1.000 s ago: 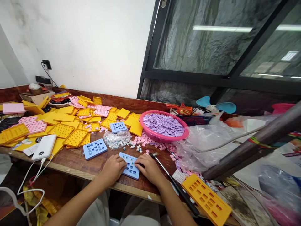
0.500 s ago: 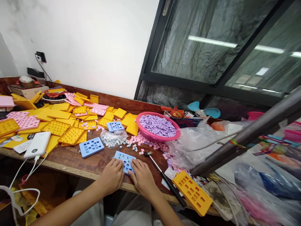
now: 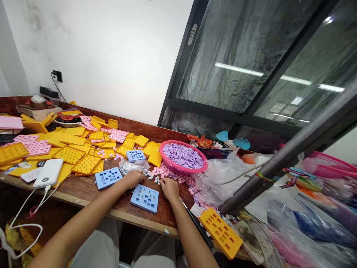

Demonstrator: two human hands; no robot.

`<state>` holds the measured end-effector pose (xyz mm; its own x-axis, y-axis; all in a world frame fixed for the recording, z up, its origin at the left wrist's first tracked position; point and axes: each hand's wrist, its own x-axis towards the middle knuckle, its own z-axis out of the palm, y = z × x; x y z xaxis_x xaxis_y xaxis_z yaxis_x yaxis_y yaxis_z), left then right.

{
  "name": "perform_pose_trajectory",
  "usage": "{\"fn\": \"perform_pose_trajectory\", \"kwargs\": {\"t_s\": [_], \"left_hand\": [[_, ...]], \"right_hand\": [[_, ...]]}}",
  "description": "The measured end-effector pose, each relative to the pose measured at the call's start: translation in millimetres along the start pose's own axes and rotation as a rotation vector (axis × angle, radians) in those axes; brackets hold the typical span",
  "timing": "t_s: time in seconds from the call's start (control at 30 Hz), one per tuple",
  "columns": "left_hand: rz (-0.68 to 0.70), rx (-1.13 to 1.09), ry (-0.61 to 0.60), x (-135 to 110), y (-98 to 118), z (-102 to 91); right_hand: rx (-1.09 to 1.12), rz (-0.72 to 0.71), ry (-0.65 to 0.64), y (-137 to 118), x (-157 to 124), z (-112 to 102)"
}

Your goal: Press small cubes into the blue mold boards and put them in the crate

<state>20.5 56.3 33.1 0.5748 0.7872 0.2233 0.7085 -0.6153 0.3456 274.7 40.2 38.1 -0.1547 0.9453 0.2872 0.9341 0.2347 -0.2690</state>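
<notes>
Brown wooden counter (image 3: 83,199) along a white plaster wall (image 3: 106,56), with one black wall socket (image 3: 57,76) at far left and a dark-framed glass panel (image 3: 237,63) at far right, a grey metal pole (image 3: 287,156) slanting across the right side. On the counter, three blue plastic trays: the nearest blue tray (image 3: 144,198) on bare wood just in front of both hands and untouched, the left blue tray (image 3: 108,178) beside the left hand, and the far blue tray (image 3: 135,155) lying on yellow trays. Left hand (image 3: 134,179) at the near edge of one clear plastic bag (image 3: 129,166); right hand (image 3: 170,189) just to its right, both over a scatter of small white-and-blue pieces (image 3: 150,175). Fingers (image 3: 158,181) curled downward on both hands, with any pinched piece impossible to tell. Right of them, loose pink pieces (image 3: 167,172) and one pink basket (image 3: 167,163) heaped with lilac pieces (image 3: 182,155). At left, more than a dozen yellow trays (image 3: 85,164), several pink trays (image 3: 38,147), and one white power bank (image 3: 48,173) with a white cable (image 3: 16,225). At near right, one more yellow tray (image 3: 220,232) and one black-handled tool (image 3: 198,223).
</notes>
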Motion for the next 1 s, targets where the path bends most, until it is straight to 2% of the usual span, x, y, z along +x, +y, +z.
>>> {"fn": "perform_pose_trajectory", "kwargs": {"t_s": [0.13, 0.27, 0.37, 0.53, 0.67, 0.8, 0.9, 1.0], "left_hand": [[-0.003, -0.009, -0.013, 9, -7, 7.1], [-0.020, -0.062, 0.025, 5, -5, 1.6], [-0.032, -0.108, 0.087, -12, 5, -10.2], [-0.032, -0.296, 0.228, -62, 34, -21.4], [-0.030, -0.404, 0.288, -92, 55, -1.4], [-0.060, -0.310, 0.311, -99, 61, 22.1], [-0.108, -0.277, 0.306, -97, 57, 24.3], [-0.145, -0.303, 0.255, -93, 54, 17.6]], "right_hand": [[0.001, 0.014, -0.020, 2, -1, 13], [0.060, 0.014, -0.025, 4, -5, 15], [0.130, 0.012, -0.022, 4, -5, 13], [0.289, -0.035, -0.015, -4, -12, 2], [0.487, -0.206, -0.068, -26, -33, -2], [0.564, -0.298, -0.114, -46, -48, 7], [0.572, -0.307, -0.139, -49, -51, 10], [0.533, -0.328, -0.110, -47, -55, 11]]}}
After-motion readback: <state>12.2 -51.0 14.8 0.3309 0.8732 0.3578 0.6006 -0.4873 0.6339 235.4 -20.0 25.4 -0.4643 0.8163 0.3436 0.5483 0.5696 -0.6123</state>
